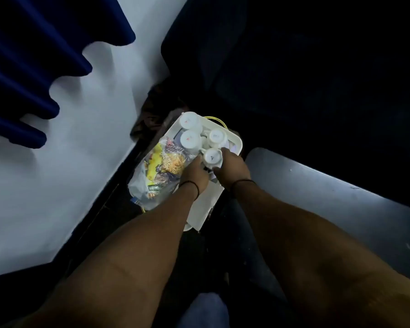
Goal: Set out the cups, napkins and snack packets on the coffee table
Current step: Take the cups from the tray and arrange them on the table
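A white tray (pixel 237 141) is seen low beside a pale wall (pixel 85 147). Four upturned cups (pixel 191 139) are crowded at its far end, and snack packets (pixel 161 171) in clear wrap overhang its left edge. The nearest cup (pixel 212 158) is clasped between the left hand (pixel 195 175) and right hand (pixel 232 171), fingers curled against it. White napkins (pixel 205 204) lie at the near edge. A grey coffee table (pixel 329 195) stands just right, its surface open.

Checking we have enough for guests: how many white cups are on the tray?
4, all upside down on the tray: far-left corner cup, one just nearer, far-right cup, and nearest cup between both hands. None seems hidden.
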